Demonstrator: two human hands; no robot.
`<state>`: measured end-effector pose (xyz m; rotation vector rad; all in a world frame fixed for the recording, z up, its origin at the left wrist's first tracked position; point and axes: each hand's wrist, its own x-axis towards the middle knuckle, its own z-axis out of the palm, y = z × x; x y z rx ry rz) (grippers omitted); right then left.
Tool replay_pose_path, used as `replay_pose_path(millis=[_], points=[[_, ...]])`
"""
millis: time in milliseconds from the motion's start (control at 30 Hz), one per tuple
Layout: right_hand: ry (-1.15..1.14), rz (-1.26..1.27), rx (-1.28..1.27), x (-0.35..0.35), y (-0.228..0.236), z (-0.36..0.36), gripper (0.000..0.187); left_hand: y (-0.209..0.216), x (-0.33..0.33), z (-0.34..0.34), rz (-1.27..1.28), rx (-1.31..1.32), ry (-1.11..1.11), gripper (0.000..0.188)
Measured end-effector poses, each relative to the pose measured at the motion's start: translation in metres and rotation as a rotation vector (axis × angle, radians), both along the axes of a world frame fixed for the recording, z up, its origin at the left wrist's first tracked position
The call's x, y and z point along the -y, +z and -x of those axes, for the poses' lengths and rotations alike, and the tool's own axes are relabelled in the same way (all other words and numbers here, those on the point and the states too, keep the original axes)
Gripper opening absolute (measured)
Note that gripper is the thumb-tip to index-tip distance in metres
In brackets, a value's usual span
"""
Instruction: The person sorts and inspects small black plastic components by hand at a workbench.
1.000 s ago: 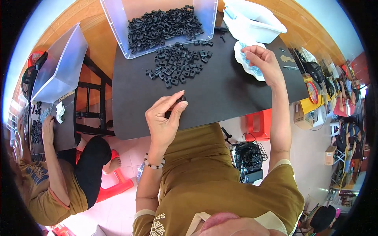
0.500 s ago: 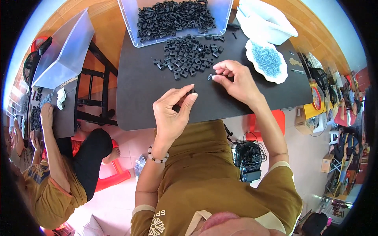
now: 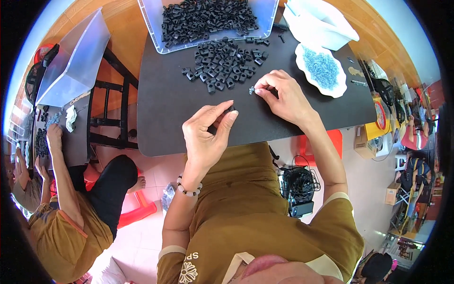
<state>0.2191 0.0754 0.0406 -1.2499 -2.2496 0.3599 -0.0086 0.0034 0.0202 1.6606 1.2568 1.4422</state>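
Note:
My left hand (image 3: 205, 135) holds a small black plastic part (image 3: 230, 110) between thumb and fingertips, just above the near part of the dark table (image 3: 165, 113). The fingers cover much of that part. To its right, my right hand (image 3: 286, 97) pinches thumb and forefinger together at a few tiny silver metal pieces (image 3: 251, 90) lying on the tabletop; one seems to be between the fingertips, too small to name exactly. Beyond both hands spreads a loose pile of similar black plastic parts (image 3: 220, 66).
A clear plastic bin (image 3: 153, 38) full of black parts stands at the far side. At the right are a scalloped white dish (image 3: 338, 90) of small bluish-silver pieces and a white tub (image 3: 321, 28). A co-worker (image 3: 71, 227) sits at another table on the left.
The thumb and forefinger of my right hand have closed together beside the tiny silver pieces. My left hand keeps its grip on the black part almost in place.

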Motion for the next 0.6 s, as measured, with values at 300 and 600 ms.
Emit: replay_pose_path(millis=[300,600], points=[[-0.059,0.072,-0.050,0.006,0.015,0.002,0.007,-0.002,-0.001,0.000,-0.030,-0.007,0.003,0.021],[-0.071,0.141,0.027,0.001,0.011,0.000,0.015,-0.002,0.001,-0.002,-0.029,-0.014,0.012,0.019]])
